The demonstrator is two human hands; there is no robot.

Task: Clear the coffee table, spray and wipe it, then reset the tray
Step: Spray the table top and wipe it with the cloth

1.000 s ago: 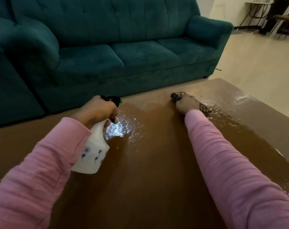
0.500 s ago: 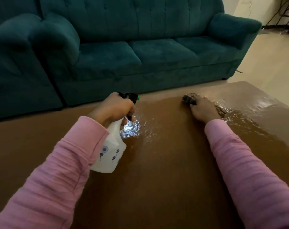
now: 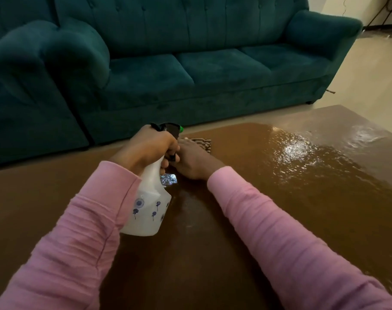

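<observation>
My left hand (image 3: pixel 145 148) grips the neck and trigger of a white spray bottle (image 3: pixel 149 206) with small blue flower prints and a black head with a green nozzle, held above the brown coffee table (image 3: pixel 213 253). Just right of it, my right hand (image 3: pixel 193 161) presses flat on a striped cloth (image 3: pixel 202 142) lying near the table's far edge. Most of the cloth is hidden under the hand. The table's right part shines wet.
A teal sofa (image 3: pixel 190 63) runs along the far side of the table, with a matching armchair (image 3: pixel 22 86) at the left. Pale floor (image 3: pixel 369 74) lies to the right. A small bright wet patch (image 3: pixel 169 179) shows beside the bottle.
My right hand has slid the cloth leftwards along the far edge until it sits right beside the bottle. The wet streak behind it has grown. My left hand keeps the bottle in place.
</observation>
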